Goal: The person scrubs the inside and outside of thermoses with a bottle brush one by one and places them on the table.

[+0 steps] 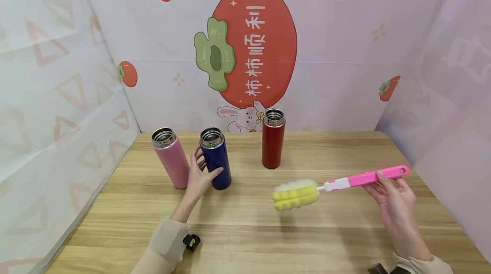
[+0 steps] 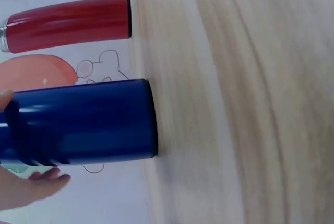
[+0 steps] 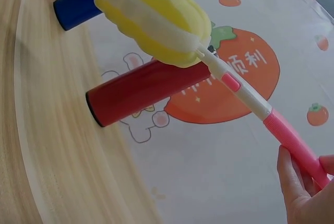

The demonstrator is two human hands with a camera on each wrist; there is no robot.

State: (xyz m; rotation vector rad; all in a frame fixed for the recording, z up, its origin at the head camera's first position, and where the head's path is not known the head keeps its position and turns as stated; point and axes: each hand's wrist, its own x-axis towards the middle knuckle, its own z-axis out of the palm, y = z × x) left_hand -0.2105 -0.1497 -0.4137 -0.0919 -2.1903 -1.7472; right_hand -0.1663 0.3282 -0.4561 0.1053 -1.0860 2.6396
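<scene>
A blue bottle (image 1: 216, 161) without a lid stands upright on the table, left of the middle. My left hand (image 1: 199, 178) is beside it, thumb across its front and fingers along its left side. In the left wrist view a small gap shows between those fingertips (image 2: 55, 178) and the blue bottle (image 2: 88, 122). My right hand (image 1: 397, 206) pinches the pink handle of a bottle brush (image 1: 337, 183). The brush's yellow and white sponge head (image 3: 156, 20) points left, above the table.
A pink bottle (image 1: 172, 161), lidless, stands just left of my left hand. Farther back is a red bottle (image 1: 272, 144), also lidless. The wooden table (image 1: 245, 240) ends at a printed backdrop (image 1: 330, 52), with cloth walls on both sides.
</scene>
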